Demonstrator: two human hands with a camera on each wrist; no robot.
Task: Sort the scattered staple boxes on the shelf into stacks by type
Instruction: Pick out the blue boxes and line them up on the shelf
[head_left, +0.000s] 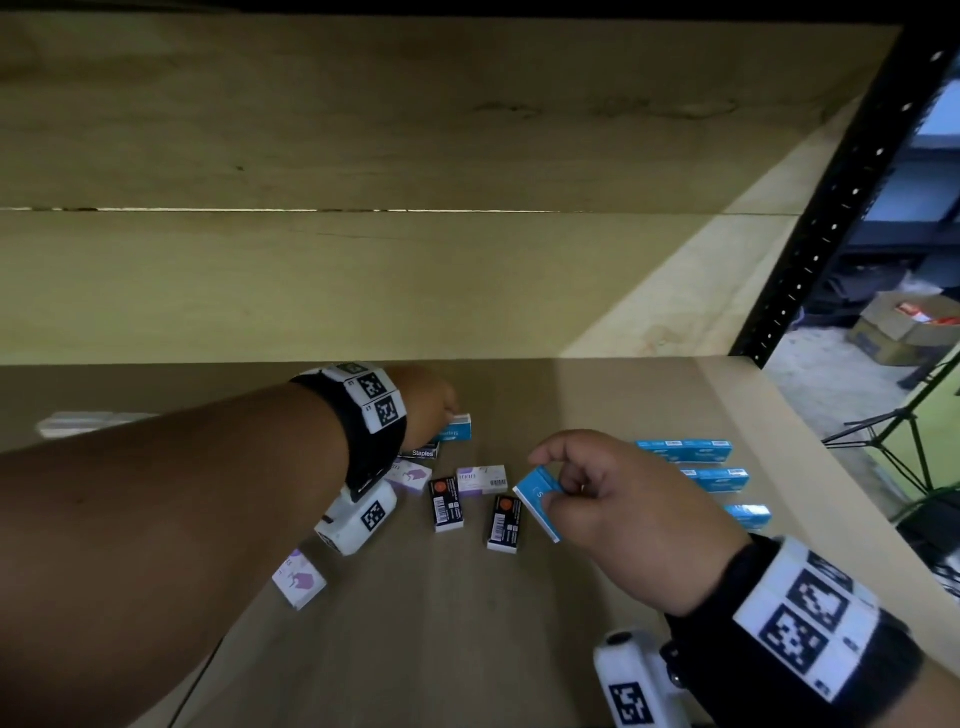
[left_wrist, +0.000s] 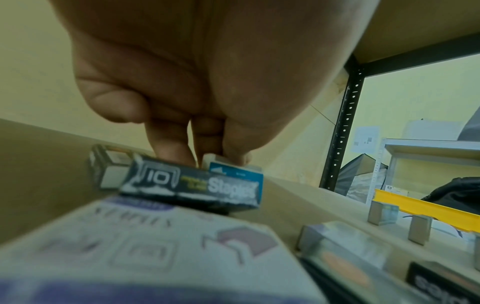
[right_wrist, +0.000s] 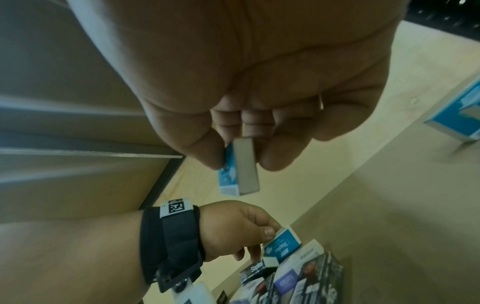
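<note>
My right hand (head_left: 613, 499) pinches one blue staple box (head_left: 537, 499) by its broad faces above the shelf (head_left: 467, 623); my left hand (head_left: 428, 402) pinches another blue box (head_left: 457, 427) atop the scatter. Judged light, rigid, smooth: grip flat faces.

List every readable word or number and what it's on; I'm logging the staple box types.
"Staples" and "10": dark box beside the left hand.
"Staples": blue box that hand pinches.
"S": blue box in the right hand.
Purple-and-white box, orange-dot black boxes: blurred.
</note>
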